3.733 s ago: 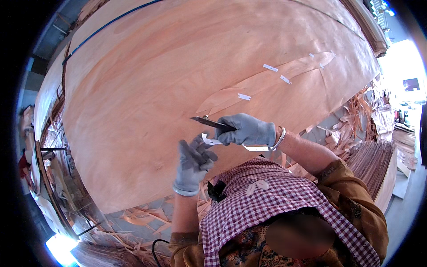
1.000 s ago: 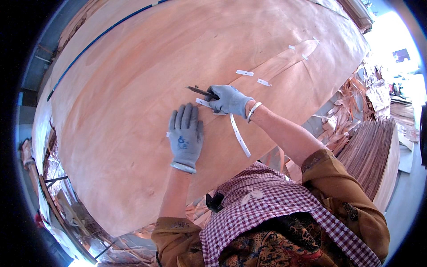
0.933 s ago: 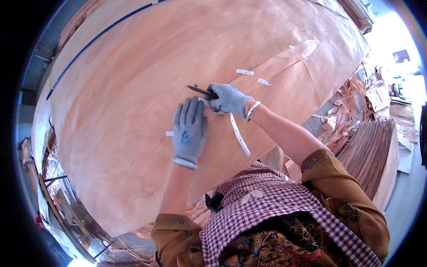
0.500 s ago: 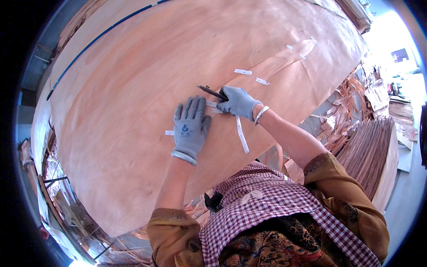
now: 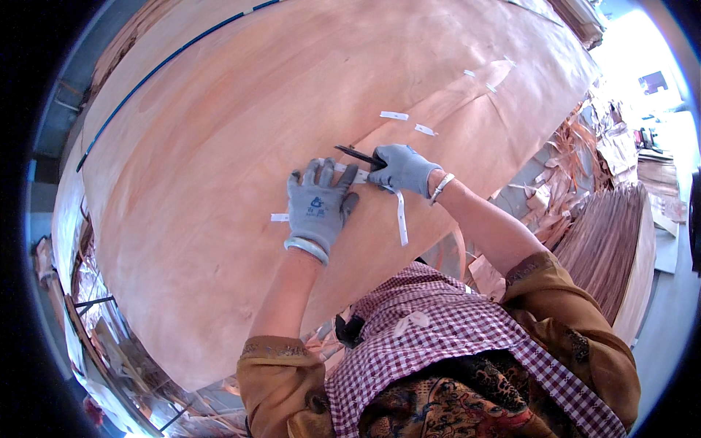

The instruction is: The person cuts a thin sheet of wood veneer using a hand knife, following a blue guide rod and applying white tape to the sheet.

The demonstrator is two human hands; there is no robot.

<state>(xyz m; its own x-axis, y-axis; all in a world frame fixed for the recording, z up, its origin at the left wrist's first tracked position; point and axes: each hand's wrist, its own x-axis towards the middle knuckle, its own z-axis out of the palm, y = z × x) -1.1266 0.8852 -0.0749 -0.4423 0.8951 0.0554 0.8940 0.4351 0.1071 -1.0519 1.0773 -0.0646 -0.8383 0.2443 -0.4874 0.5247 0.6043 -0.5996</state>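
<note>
A large sheet of thin wood veneer point(image 5: 219, 168) lies in front of me. My left hand point(image 5: 318, 204), in a grey glove, lies on it with fingers apart; the fingertips rest at the left end of a white tape strip point(image 5: 355, 175). My gloved right hand point(image 5: 406, 171) is closed around black scissors point(image 5: 359, 155), their blades pointing left over the veneer. The strip runs to the right hand's fingers, and its loose tail point(image 5: 402, 219) hangs below them. A short tape piece point(image 5: 279, 217) sticks out beside my left hand.
More white tape pieces point(image 5: 394, 115) lie along a long narrow seam towards the far right. A blue-black rod point(image 5: 157, 69) crosses the far left of the sheet. To the right stand a veneer stack point(image 5: 602, 255) and torn veneer scraps point(image 5: 544, 193).
My right hand has moved slightly right with the scissors, and the tape tail with it. My left hand has shifted a little right, its fingers now bent over the strip's end.
</note>
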